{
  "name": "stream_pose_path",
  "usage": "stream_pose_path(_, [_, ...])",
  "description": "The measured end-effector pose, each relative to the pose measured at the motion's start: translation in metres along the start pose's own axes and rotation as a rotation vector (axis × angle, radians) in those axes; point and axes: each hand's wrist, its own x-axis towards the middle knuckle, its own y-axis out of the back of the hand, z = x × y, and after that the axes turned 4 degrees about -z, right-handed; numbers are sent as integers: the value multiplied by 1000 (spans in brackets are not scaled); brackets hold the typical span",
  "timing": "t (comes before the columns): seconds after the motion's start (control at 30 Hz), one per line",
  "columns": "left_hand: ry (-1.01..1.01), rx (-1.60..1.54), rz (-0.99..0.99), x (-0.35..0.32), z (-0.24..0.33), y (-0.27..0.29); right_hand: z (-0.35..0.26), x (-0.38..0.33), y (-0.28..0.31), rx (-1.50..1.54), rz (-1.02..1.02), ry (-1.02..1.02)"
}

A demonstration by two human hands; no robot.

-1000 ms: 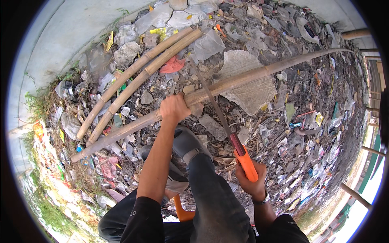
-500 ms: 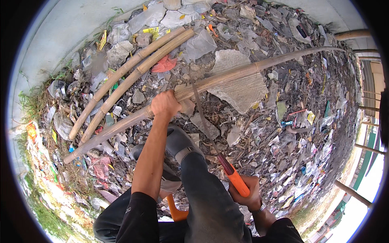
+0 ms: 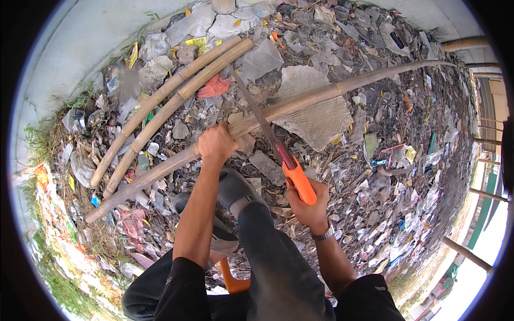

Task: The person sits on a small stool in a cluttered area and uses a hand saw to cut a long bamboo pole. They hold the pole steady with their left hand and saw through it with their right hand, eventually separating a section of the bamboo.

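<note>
A long bamboo pole slants across the ground from lower left to upper right. My left hand is closed around it, left of the blade. In my right hand is the orange handle of a hand saw, whose dark, narrow blade lies across the pole just right of my left hand. The blade's tip reaches past the pole toward the far side. My boot is close to the pole, below my left hand.
Two shorter bamboo pieces lie side by side at the upper left. A flat, broken concrete slab lies under the pole. Plastic scraps and rubble cover the ground. A pale wall runs along the left. An orange curved object shows beside my leg.
My right hand has pushed the saw forward and to the left, so more of the blade extends beyond the pole. My left hand keeps its grip on the pole.
</note>
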Motion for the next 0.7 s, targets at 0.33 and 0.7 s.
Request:
stream_pose_path(0.33, [-5,39,-35,-21,-14,-4,-18,-32,-20,6,-16,23])
stream_pose_path(0.7, [-123,75,269,-25,-26,-36,-76,-8,0,145,13,-48])
